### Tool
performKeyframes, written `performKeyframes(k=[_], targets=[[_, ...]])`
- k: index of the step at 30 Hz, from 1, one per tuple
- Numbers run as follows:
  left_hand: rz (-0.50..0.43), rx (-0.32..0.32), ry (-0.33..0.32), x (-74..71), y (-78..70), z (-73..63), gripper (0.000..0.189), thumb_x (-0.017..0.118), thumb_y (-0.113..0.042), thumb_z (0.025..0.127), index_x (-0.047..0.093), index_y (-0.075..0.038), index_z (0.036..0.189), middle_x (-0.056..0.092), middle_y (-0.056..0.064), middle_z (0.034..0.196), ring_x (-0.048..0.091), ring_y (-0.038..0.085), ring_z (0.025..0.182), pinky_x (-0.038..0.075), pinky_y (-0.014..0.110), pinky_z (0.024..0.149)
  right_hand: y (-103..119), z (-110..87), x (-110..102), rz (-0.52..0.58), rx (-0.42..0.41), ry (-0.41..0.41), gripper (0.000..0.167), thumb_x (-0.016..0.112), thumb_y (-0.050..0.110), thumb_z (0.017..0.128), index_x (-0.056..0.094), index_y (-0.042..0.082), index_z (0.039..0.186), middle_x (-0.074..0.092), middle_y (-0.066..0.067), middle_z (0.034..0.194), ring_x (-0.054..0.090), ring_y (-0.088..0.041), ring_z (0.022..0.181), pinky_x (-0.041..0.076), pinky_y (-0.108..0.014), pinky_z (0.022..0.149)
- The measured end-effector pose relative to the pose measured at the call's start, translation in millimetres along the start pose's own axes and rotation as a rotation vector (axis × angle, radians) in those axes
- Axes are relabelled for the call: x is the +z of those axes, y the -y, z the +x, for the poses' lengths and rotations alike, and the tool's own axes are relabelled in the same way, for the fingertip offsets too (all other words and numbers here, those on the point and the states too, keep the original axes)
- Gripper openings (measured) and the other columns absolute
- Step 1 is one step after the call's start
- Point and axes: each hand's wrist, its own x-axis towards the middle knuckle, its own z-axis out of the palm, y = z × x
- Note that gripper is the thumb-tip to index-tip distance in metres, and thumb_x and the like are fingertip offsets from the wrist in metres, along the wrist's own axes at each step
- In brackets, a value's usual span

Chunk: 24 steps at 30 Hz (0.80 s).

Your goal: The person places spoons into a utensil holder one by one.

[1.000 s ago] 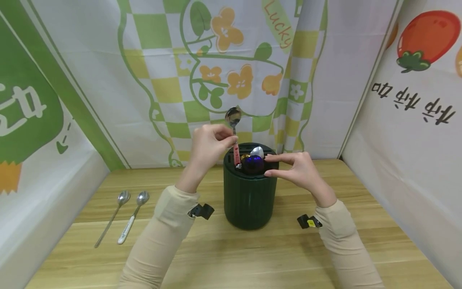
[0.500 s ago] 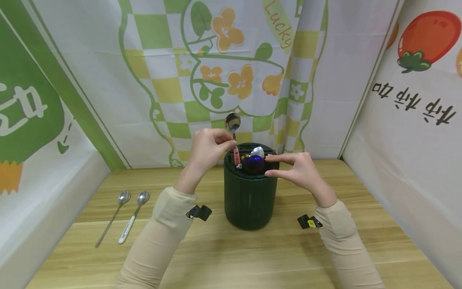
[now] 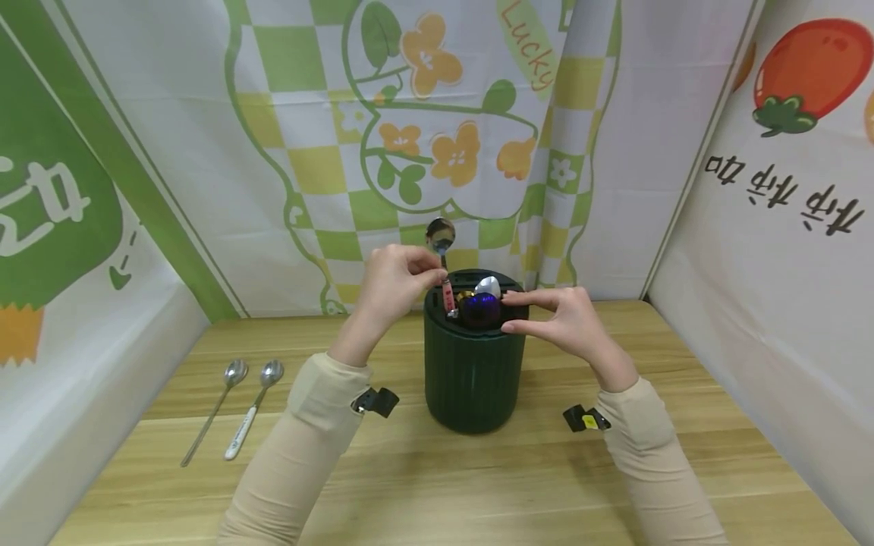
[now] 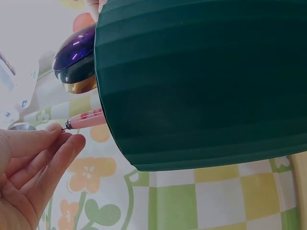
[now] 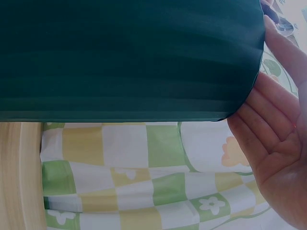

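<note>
With finger and thumb my left hand (image 3: pixel 396 282) pinches the neck of a spoon (image 3: pixel 448 299), whose pink handle points down into the top of a dark green ribbed utensil holder (image 3: pixel 474 383). The spoon's metal bowl (image 3: pixel 440 233) stands up above that hand. Several spoon bowls stick out of the holder: a purple-blue bowl (image 3: pixel 482 311), a silver bowl (image 3: pixel 488 286) and a gold bowl (image 4: pixel 81 86). My right hand (image 3: pixel 563 318) touches the holder's right rim, fingers mostly straight. In the right wrist view its fingers (image 5: pixel 261 127) lie along the rim.
Two more spoons lie on the wooden table (image 3: pixel 546 485) at left: a plain metal spoon (image 3: pixel 212 417) and a white-handled spoon (image 3: pixel 249 417). Behind the table hangs a green-and-yellow checked curtain (image 3: pixel 314 167). Printed cloth walls stand on both sides.
My left hand and the pink-handled spoon have moved slightly down, the handle going deeper into the holder. My right hand has stayed at the rim.
</note>
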Motion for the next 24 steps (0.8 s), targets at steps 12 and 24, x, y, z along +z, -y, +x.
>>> performKeyframes(k=[12, 24], targets=[[0.018, -0.025, 0.047, 1.5, 0.9, -0.2, 0.008, 0.072, -0.017, 0.085, 0.075, -0.009, 0.085, 0.073, 0.003, 0.082, 0.066, 0.012, 0.070, 0.055, 0.030, 0.064, 2.1, -0.1, 1.0, 0.016, 0.025, 0.006, 0.037, 0.083, 0.022, 0.071, 0.074, 0.016, 0.107, 0.071, -0.002, 0.110, 0.065, -0.019, 0.108, 0.050, -0.038, 0.094], [0.048, -0.020, 0.092, 4.0, 4.5, 0.5, 0.008, 0.074, -0.017, 0.083, 0.075, -0.009, 0.084, 0.073, 0.003, 0.084, 0.068, 0.013, 0.073, 0.056, 0.030, 0.067, 3.3, 0.5, -0.1, 0.010, 0.015, 0.005, 0.036, 0.082, 0.027, 0.073, 0.074, 0.018, 0.107, 0.071, 0.001, 0.110, 0.065, -0.016, 0.107, 0.051, -0.036, 0.094]])
